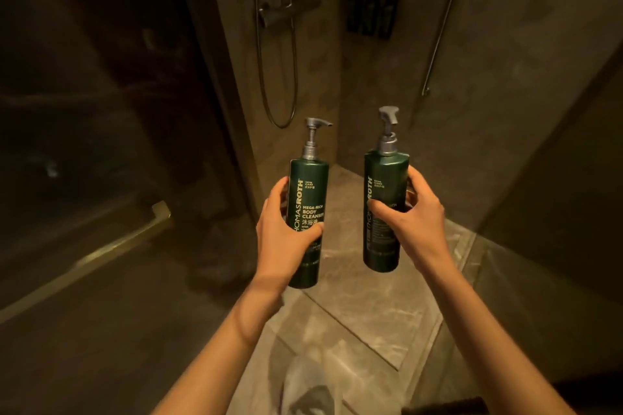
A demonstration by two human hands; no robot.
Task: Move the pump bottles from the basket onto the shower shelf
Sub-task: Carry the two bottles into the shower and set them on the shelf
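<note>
Head view: I held 2 upright pump bottles, left hand (pixel 279 216) clamped on 1 (pixel 308 199), right hand (pixel 413 212) on another (pixel 384 178); the dark wall rack (pixel 372 10) lay far ahead, nearer my right.

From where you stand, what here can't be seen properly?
Head view only:
- Right bottle label: mostly covered by the right hand.
- Left bottle lower text: hidden by the left hand's thumb.
- Dark wall rack: blurred, contents unclear.
- Basket: outside the frame.
</note>
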